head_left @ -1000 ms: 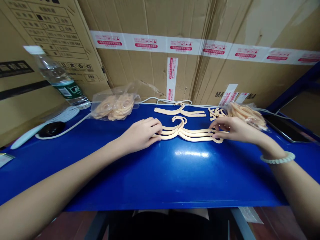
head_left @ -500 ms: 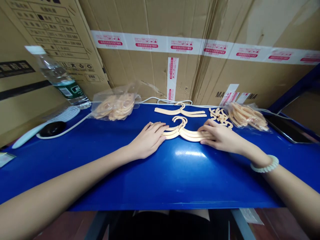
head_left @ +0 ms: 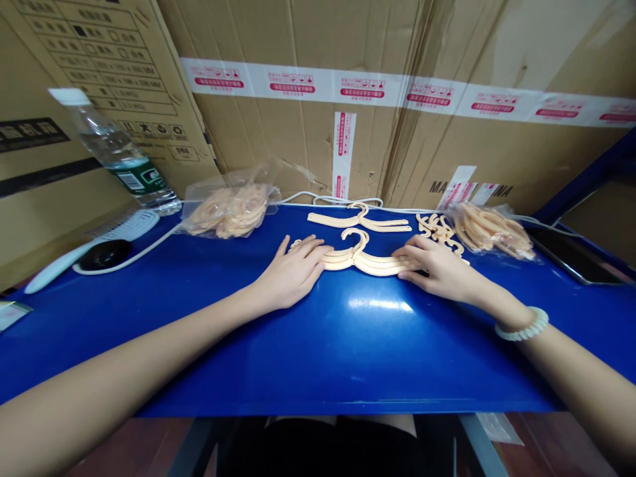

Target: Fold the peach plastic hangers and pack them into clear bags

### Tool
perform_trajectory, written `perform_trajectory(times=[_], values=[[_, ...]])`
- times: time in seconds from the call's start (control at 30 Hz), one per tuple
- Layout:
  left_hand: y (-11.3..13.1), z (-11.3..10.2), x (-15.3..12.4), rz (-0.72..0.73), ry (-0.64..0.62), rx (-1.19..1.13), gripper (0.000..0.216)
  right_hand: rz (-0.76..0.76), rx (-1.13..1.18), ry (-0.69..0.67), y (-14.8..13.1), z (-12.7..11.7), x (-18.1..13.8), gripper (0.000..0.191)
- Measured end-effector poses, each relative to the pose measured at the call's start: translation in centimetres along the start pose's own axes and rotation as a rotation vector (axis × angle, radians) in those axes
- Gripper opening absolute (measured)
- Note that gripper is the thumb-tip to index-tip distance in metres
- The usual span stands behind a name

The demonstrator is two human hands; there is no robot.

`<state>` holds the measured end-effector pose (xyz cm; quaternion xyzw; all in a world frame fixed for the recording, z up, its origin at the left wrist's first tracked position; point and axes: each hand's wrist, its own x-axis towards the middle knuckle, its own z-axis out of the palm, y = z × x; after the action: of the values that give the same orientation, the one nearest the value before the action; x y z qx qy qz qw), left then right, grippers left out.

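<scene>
Several small cream hangers (head_left: 381, 266) lie together on the blue table, hooks pointing away from me. My left hand (head_left: 293, 271) rests over their left end, its fingers closed on the arms and its thumb along the near edge. At the other end, my right hand (head_left: 434, 268) pinches the right arms between thumb and fingers. The tips of the hangers are partly hidden beneath both hands. Just behind, more cream hangers (head_left: 385, 225) lie with their hooks overlapping. Loose hook pieces (head_left: 434, 228) are piled beyond my right hand.
Clear bags of cream hanger parts stand at left (head_left: 231, 209) and right (head_left: 491, 228). Farther left are a water bottle (head_left: 129, 159), a pale brush (head_left: 94, 245) and a black oval object (head_left: 105, 256). A phone (head_left: 571, 255) lies far right; cardboard boxes (head_left: 298, 132) wall the back.
Both hands have shifted the held hangers slightly away from me and a little left. The hangers behind and the bags have stayed put.
</scene>
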<state>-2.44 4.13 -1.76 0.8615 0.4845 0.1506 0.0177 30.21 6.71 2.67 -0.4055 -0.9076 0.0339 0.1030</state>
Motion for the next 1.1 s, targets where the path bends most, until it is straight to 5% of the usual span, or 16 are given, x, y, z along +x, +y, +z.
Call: perform_trajectory(times=[0.27, 1.1], values=[[0.1, 0.2, 0.1, -0.027, -0.024, 0.023, 0.051, -0.056, 0.012, 0.009, 0.2, -0.3, 0.0, 0.043], [0.4, -0.5, -0.1, 0.09, 0.117, -0.07, 0.033, -0.049, 0.035, -0.014, 2.3, -1.6, -0.3, 0.048]])
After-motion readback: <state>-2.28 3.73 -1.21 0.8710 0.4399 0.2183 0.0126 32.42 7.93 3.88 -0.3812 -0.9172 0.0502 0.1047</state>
